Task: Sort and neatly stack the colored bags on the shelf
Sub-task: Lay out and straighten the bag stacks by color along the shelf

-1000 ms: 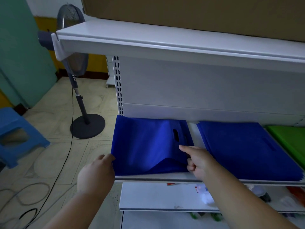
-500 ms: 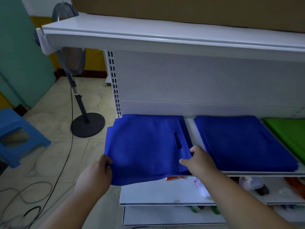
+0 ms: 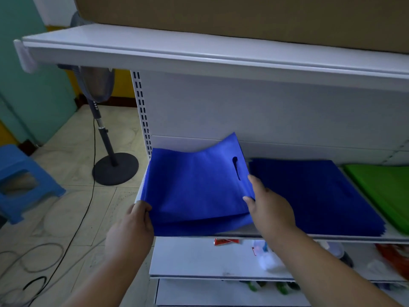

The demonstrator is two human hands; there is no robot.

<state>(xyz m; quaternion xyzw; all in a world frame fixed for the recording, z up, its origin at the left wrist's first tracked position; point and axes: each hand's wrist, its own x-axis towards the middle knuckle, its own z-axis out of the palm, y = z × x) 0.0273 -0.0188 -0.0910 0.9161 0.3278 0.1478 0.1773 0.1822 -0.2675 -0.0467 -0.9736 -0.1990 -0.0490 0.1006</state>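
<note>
Since the white metal shelf unit (image 3: 221,103) fills most of the view, I'll start there: the middle shelf carries everything that matters. Toward its right sits a flat pile of dark blue non-woven bags (image 3: 314,196), squared up pretty well and lying flush on the board, with a flat pile of bright green bags (image 3: 380,191) just beside it at the far right edge of the frame. So two colours already look sorted and stacked, as far as I can see.

At the left end of the shelf is the batch being worked on: a small stack of royal blue fabric bags with a die-cut handle slot (image 3: 194,191). Its back right corner is curled up against the rear panel and the front edge hangs a little past the shelf lip, so it's not lying flat yet. There look to be a few layers, with lower ones peeking out at the front.

The left hand (image 3: 132,227) pinches the near left corner, fingers curled over the edge. The right hand (image 3: 265,207) is clamped on the right edge just below the handle slot, thumb on top.

My guess: this stack needs flattening and squaring, possibly merging with the dark blue pile next door. Whether more loose bags wait elsewhere I can't tell.

Off to the left there's a grey pedestal fan (image 3: 106,138) and a blue plastic stool (image 3: 22,180) on the tile floor.
</note>
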